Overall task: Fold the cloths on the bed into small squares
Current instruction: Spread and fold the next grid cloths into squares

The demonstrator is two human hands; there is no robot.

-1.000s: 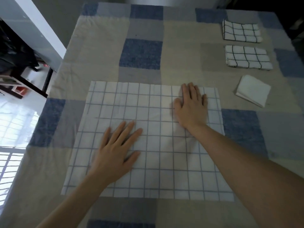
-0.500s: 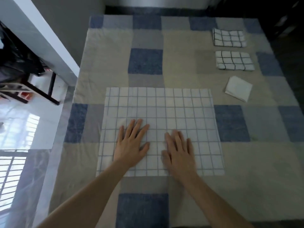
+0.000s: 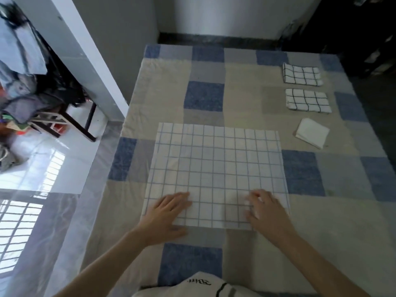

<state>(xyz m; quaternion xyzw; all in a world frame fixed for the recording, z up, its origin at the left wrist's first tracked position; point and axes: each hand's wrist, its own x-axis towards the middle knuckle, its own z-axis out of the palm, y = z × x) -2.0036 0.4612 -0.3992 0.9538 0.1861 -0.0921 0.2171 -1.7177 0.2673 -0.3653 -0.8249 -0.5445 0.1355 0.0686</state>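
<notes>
Blue-grid cloth (image 3: 216, 174) lay flat and fully open at the centre of the bed (image 3: 162, 99), square-ish, thin white weave with fine blue lines. It looked smooth, with only faint creases.

Left hand (image 3: 166, 213) rested at the cloth's 7 o'clock corner, palm down, fingers straight and close together over the near edge. Right hand (image 3: 264, 209) sat at the 5 o'clock corner; its fingers appeared slightly bent on the fabric, but blur there meant I could not tell whether they pinched the hem or merely pressed it.

Handling, as judged: light, limp, no stiffness; it should drape and slide on the cover rather than hold a shape. Best taken by the two near corners, pinched at the hem, and carried over to the far edge at 12 o'clock. Risk: corners drifting out of line, or the lower layer dragging along.

Bed cover was a soft quilted patchwork of beige, grey and mottled blue squares, matte, likely grippy enough to hold the cloth.

At 1 to 2 o'clock, well apart from the open cloth: two folded black-grid cloths (image 3: 302, 74) (image 3: 307, 101), thick oblong pads, and nearer, a plain white folded cloth (image 3: 312, 132), set askew. Three done by that count; this one not yet started on its first fold.

Glossy tiled floor (image 3: 53, 163) lay at 9 o'clock.
</notes>
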